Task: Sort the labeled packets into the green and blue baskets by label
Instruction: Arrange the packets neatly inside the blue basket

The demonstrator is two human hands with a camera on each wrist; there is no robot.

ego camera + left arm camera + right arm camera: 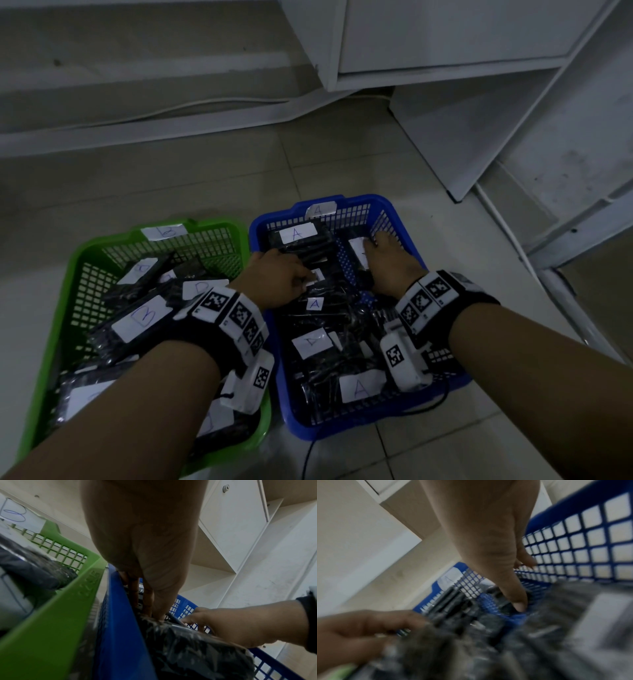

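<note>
Nearest the head camera, two bare forearms fill the lower part of the frame, each wrist wrapped in a black band (236, 318) set with white square-patterned markers. Both reach into the blue basket (263, 226), which stands on the tiled floor (205, 178) at centre right, touching or just beside the green basket (78, 257) at lower left. The left hand (277, 277) lies over the left side of the blue basket, its fingers curled down onto the black packets (318, 363) there; in the left wrist view the fingertips (159, 615) press against a glossy black packet beside the basket's wall, though whether this grip closes round a packet or only rests on it cannot be told. The right hand (387, 267) lies palm down farther right and toward the far wall, fingers stretched out fairly straight over a packet with a white label; the right wrist view, blurred, shows a straight finger (517, 601) pointing down among the packets, so this grip reads as relaxed and holding nothing. Packets in the blue basket carry white labels marked A, and a tag marked A sits on its far rim. The green basket holds black packets labelled B (142, 317), with a B tag on its far rim. White cabinets (445, 34) fill the top right of the frame.
</note>
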